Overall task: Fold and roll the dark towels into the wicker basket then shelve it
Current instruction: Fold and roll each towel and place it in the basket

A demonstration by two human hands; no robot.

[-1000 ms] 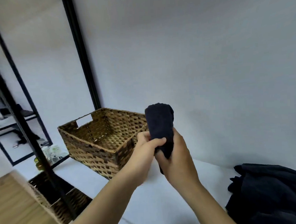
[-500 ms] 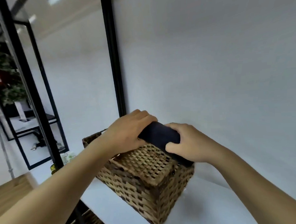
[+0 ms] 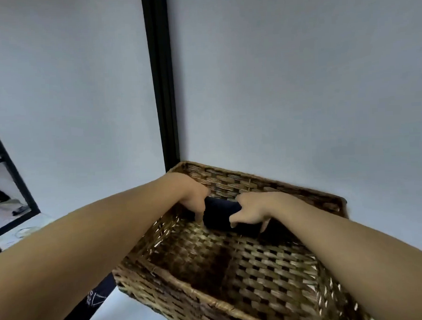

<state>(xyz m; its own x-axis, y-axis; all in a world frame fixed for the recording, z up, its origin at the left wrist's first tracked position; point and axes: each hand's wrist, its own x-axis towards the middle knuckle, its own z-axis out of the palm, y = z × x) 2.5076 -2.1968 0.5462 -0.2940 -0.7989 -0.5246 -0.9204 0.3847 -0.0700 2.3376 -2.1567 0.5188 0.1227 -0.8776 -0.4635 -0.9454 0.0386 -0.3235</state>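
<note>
A rolled dark towel [image 3: 220,212] lies inside the wicker basket [image 3: 177,291], against its far wall. My left hand [image 3: 194,195] presses on the roll's left end, fingers pointing down. On the roll's right part rests my right hand [image 3: 253,210], its fingers curled over the cloth. Both hands are inside the basket, which fills the lower middle of the head view. The rest of the basket floor is bare weave.
The basket stands on a white surface [image 3: 130,313] close to a grey wall. A black vertical post [image 3: 160,84] rises just behind the basket's far left corner. A black frame [image 3: 8,175] and floor show at the far left.
Both hands have carried the rolled towel from above the basket rim down into it, laying it along the far wall. The view has moved closer over the basket.
</note>
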